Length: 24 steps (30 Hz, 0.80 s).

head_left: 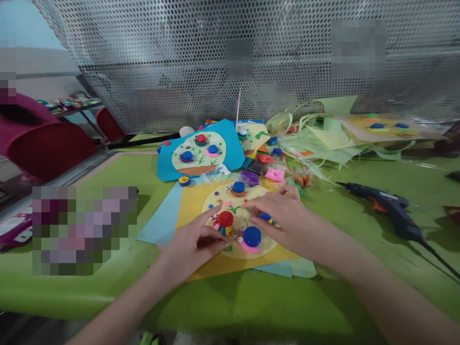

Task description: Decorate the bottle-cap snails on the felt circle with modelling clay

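A yellow card (190, 206) with a pale round panel (230, 254) lies before me, decorated with bottle-cap snails. My left hand (197, 239) rests at the panel's lower left, fingers partly spread, beside a red cap (225, 219) and a striped multicoloured clay piece (223, 230). Over the panel's right side is my right hand (278, 211), thumb and forefinger drawn together; anything between them is too small to make out. A blue cap (265, 217) shows partly behind these fingers. Between the hands sits a larger blue cap (252, 236) on pink clay. Another blue cap (238, 187) is at the top.
A glue gun (388, 206) lies right, its cord trailing off. Behind the card are clay packets (275, 174), a finished blue card (233, 139), a loose yellow-and-blue cap (184, 180) and pale green paper strips (319, 134). A perforated metal panel (179, 62) stands beyond.
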Tool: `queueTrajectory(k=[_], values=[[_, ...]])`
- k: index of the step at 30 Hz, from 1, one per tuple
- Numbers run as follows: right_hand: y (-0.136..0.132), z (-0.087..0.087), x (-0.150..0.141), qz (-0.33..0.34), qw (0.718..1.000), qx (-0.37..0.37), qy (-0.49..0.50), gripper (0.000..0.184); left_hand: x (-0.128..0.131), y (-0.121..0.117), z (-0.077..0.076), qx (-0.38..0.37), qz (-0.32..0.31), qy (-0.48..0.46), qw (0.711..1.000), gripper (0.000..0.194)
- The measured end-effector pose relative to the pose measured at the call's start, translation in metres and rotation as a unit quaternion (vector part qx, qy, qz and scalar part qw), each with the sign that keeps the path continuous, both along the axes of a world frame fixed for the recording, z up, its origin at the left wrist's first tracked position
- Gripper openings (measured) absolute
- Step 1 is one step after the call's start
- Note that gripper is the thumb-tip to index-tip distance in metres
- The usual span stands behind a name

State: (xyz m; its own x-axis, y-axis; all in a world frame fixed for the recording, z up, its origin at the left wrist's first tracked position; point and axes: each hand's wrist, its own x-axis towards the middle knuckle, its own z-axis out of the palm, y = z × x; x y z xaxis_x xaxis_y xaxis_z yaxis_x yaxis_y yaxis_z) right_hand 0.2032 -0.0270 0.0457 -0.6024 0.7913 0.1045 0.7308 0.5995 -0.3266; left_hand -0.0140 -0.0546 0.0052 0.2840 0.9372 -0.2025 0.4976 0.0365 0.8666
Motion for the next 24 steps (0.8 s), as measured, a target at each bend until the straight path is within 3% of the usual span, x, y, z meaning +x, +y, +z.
queueTrajectory(k=[10,16,24], values=[[-0.008,0.0,-0.003,0.169,0.983,-0.073,0.014,0.037,0.001,-0.008,0.006,0.031,0.008,0.032,0.999,0.068],[-0.008,-0.005,-0.006,0.183,0.981,-0.062,-0.014,0.04,-0.001,-0.01,0.002,0.08,0.011,0.085,0.993,0.065],[-0.011,-0.013,-0.006,0.196,0.98,-0.013,-0.031,0.041,0.001,-0.014,0.01,0.098,-0.006,0.12,0.988,0.062]])
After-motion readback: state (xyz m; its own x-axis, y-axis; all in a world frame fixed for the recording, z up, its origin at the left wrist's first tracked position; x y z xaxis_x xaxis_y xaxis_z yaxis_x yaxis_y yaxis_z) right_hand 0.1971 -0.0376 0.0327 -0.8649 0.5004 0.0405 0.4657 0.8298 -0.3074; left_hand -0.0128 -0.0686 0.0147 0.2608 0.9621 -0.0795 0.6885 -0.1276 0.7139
